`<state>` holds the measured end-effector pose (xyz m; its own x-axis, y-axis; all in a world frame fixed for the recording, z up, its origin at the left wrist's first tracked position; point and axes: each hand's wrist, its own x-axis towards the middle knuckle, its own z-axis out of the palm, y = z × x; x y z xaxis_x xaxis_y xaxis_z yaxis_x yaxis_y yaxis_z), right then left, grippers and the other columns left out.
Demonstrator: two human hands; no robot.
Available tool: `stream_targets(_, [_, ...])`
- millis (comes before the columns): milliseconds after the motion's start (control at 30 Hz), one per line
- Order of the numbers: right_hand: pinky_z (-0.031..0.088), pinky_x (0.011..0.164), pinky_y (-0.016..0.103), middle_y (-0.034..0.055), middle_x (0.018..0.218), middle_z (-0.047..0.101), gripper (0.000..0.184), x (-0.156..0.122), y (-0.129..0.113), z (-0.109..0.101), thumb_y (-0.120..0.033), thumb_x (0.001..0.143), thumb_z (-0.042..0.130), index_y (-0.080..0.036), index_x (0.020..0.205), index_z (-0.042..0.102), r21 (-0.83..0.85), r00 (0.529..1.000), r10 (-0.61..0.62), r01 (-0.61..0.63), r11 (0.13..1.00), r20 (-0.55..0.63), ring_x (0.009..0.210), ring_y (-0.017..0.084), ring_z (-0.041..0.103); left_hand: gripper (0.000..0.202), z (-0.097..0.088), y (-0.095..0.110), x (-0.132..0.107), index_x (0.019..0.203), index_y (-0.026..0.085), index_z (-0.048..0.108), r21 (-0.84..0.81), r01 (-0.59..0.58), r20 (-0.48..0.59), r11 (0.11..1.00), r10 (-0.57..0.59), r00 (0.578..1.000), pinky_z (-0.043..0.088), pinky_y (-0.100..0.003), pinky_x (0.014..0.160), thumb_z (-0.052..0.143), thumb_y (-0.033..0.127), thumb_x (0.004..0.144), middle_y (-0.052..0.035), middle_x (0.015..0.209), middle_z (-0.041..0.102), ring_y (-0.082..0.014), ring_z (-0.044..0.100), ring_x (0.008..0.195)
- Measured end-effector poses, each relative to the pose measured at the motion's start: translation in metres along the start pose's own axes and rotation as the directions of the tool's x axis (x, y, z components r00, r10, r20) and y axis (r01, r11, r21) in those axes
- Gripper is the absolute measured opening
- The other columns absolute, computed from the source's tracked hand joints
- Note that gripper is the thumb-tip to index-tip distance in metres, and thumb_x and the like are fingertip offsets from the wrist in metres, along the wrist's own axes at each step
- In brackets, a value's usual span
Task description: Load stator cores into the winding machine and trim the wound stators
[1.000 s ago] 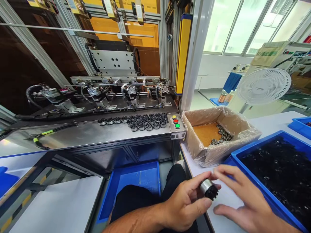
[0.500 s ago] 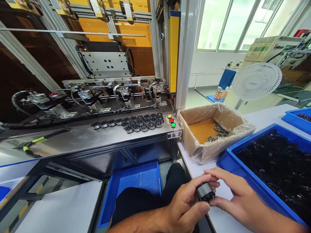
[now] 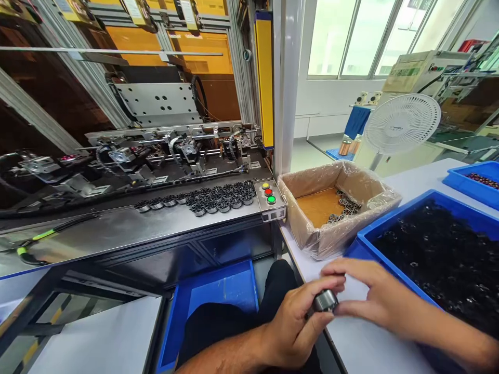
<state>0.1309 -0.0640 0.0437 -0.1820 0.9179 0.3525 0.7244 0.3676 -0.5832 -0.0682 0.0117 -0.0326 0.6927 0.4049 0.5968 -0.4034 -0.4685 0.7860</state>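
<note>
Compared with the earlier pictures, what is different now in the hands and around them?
The right hand, spread wider one second ago, has closed in beside the metal part; whether it grips is unclear. The part has turned, so its toothed end no longer shows clearly. The view has swung slightly right. The left hand still holds the part; the rings on the ledge look unchanged.

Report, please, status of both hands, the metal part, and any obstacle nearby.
Left hand gripping metal part. Right hand close beside it, contact unclear. Lined box beyond, blue bin at right, neither touching part.
</note>
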Motion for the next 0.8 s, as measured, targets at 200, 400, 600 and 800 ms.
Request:
stream_targets(200, [0.063,0.075,0.027,0.0031,0.095,0.077,0.021,0.003,0.025,-0.037,-0.039,0.094,0.069,-0.021,0.105,0.072,-0.258,0.928,-0.013,-0.090,0.962,-0.372,0.079,0.017,0.074,0.067,0.023,-0.083,0.006,0.152,0.007,0.039,0.524,-0.022,0.450,0.852,-0.254,0.856,0.026,-0.063,0.126,0.060,0.038,0.097,-0.0280,0.162,0.036,-0.0393,0.030,0.155])
stream_targets(400, [0.063,0.075,0.028,0.0063,0.095,0.076,0.017,0.001,0.034,-0.028,-0.032,0.094,0.067,-0.018,0.103,0.071,-0.293,0.955,-0.061,-0.028,0.956,-0.291,0.080,0.018,0.074,0.065,0.046,-0.118,0.006,0.143,0.012,0.052,0.272,0.387,0.264,0.881,-0.454,0.851,0.022,-0.066,0.125,0.075,0.016,0.083,-0.0257,0.153,0.051,-0.0419,0.040,0.149])
stream_targets(600, [0.061,0.088,0.030,0.0089,0.117,0.071,0.044,-0.007,0.037,-0.011,-0.016,0.086,0.072,-0.023,0.128,0.063,-0.242,0.982,-0.090,0.129,0.962,0.166,0.105,0.019,0.071,0.063,0.033,-0.094,0.009,0.149,0.018,0.034,-0.061,0.485,0.127,0.872,-0.475,0.871,0.058,-0.042,0.093,0.064,0.027,0.095,-0.0185,0.124,0.069,-0.0254,0.072,0.110])
stream_targets(800, [0.060,0.084,0.023,0.0075,0.106,0.068,0.033,-0.008,0.011,0.004,-0.014,0.096,0.058,-0.021,0.128,0.062,-0.196,0.960,-0.265,0.279,0.940,0.096,0.098,0.016,0.069,0.068,0.000,-0.033,0.001,0.133,0.019,0.058,-0.442,0.351,0.039,0.825,-0.374,0.927,0.058,-0.032,0.090,0.085,0.046,0.077,-0.0153,0.119,0.075,-0.0204,0.075,0.101])
